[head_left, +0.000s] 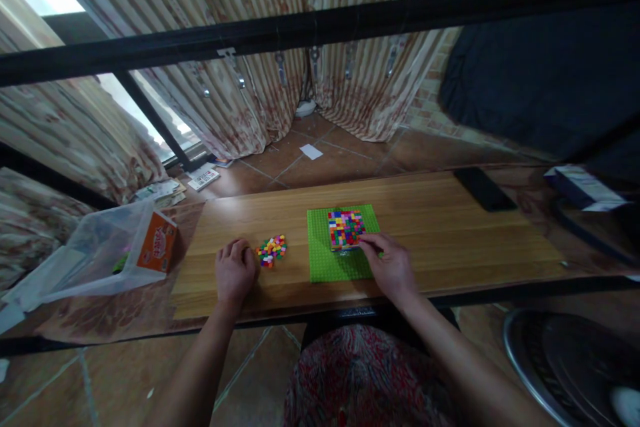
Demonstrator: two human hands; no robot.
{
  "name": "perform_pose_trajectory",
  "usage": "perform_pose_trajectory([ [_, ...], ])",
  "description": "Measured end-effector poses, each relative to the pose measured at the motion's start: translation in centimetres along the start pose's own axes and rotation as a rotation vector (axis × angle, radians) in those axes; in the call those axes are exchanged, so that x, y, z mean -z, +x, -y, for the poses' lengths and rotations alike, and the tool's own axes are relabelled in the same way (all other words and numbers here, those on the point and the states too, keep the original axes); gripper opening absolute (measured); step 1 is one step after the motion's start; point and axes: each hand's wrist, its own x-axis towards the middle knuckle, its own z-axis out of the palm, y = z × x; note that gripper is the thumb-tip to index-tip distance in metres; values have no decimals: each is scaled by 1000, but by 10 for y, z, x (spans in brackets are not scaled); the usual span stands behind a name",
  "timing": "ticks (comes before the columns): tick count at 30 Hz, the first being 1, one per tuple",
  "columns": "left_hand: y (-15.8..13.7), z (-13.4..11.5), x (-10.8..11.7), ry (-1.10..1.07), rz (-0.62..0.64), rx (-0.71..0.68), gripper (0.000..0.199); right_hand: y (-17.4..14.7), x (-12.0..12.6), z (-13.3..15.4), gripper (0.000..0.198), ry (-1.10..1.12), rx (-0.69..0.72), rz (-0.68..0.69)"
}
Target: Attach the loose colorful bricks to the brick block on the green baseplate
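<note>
Bricks (271,251) piled, box (157,247), green item (120,263) inside

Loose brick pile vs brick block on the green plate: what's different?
The loose pile is scattered, while the block is packed and squarish. The pile lies on the wooden tabletop; the block sits on the green plate. The pile looks smaller than the block. Both are multicolored.

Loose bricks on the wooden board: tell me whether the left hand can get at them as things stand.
Most likely yes: the left hand is right beside the loose bricks, and nothing visible stands between them.
</note>
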Motion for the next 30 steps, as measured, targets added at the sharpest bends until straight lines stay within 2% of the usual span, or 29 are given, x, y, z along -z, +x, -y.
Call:
perform_pose_trajectory([
  [11,0,0,0,-11,16,4,24,0,-12,-3,20,-75,104,1],
  [20,1,-4,3,-25,35,26,25,0,-8,0,19,-91,57,-42],
  [30,0,-6,3,-38,34,57,25,-3,-5,3,22,-89,108,-19],
])
